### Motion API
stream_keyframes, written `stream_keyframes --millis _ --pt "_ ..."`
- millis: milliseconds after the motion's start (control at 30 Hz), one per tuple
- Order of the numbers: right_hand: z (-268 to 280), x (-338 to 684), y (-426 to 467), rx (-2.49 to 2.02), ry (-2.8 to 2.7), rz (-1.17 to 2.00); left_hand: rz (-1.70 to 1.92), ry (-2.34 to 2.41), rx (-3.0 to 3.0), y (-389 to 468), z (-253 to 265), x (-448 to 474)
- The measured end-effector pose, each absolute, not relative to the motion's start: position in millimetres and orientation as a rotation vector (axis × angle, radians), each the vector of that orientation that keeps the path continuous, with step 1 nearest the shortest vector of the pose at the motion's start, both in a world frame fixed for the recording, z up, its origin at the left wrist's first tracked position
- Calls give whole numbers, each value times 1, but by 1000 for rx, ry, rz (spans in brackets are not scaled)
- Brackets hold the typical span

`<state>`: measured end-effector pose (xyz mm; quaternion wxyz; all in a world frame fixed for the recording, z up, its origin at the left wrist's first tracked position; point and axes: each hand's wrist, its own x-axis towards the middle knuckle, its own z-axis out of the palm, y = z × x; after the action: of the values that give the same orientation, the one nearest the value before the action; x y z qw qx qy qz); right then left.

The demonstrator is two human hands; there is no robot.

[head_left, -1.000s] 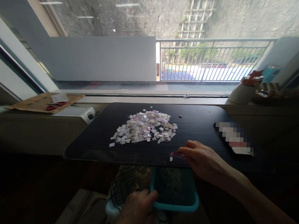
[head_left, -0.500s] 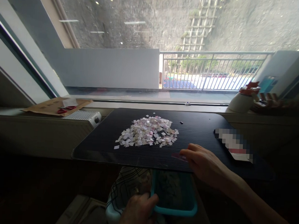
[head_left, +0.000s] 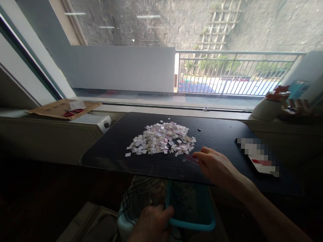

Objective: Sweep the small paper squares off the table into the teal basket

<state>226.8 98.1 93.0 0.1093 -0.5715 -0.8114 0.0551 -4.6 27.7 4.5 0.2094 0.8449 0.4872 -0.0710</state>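
My right hand (head_left: 215, 167) is closed on a thin purplish card (head_left: 192, 159), held low over the black table (head_left: 106, 156). The card's tip lies beside the near right edge of a wide heap of small cut paper squares (head_left: 160, 138). Below the table's front edge, my left hand (head_left: 153, 222) is closed around the left rim of a turquoise plastic bin (head_left: 194, 226). Shadow obscures the bin's inside, where faint pale bits show. Left of it is a pale blue container (head_left: 125, 223) lined with a checked black-lined bag (head_left: 134, 193).
A booklet-like item (head_left: 258, 157), partly blurred out, lies on the table's right. On the windowsill are red scissors (head_left: 73, 112) on a brown envelope (head_left: 52, 107), and a white pot (head_left: 266, 109). A white heater (head_left: 93, 121) adjoins the table's left side.
My right hand and the card have moved forward and slightly left, closer to the paper heap. The left hand keeps its grip on the bin. The whole view has shifted a little.
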Motion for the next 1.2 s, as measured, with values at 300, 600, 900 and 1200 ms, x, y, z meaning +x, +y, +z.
stream_keyframes --millis 300,600,900,1200 --pt "89 214 89 -1687 -2367 252 -191 1309 2364 29 4 -4" --pt "83 163 65 -1631 -2408 273 -196 1286 2371 26 3 3" --pt "91 191 86 -1675 -2322 104 -178 1298 2347 27 4 -1" --pt "82 229 115 -1705 -2450 18 -238 1383 2337 28 10 0"
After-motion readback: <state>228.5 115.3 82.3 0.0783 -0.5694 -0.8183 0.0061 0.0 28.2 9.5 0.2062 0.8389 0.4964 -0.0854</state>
